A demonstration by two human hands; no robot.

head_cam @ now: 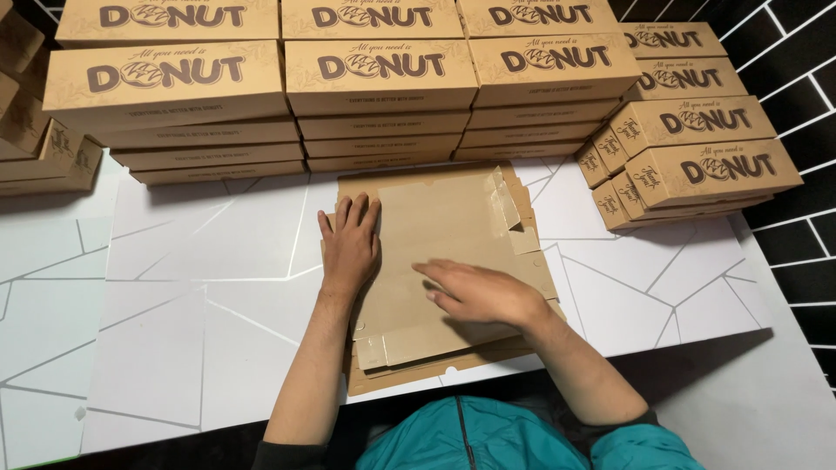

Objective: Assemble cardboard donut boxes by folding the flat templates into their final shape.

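A stack of flat, unfolded brown cardboard box blanks (444, 226) lies on the white table (174, 287) in front of me. My left hand (350, 242) rests palm down on the left edge of the top blank, fingers spread. Palm down too, my right hand (481, 292) lies across the lower middle of the same sheet, fingers pointing left. Neither hand grips anything. The right side flaps of the top blank (515, 209) are folded up slightly.
Stacks of closed brown printed boxes (374, 87) line the back of the table. More piles stand at the right (697, 165) and far left (43, 148). A black tiled wall (801, 78) rises on the right. The table's near edge is by my teal top.
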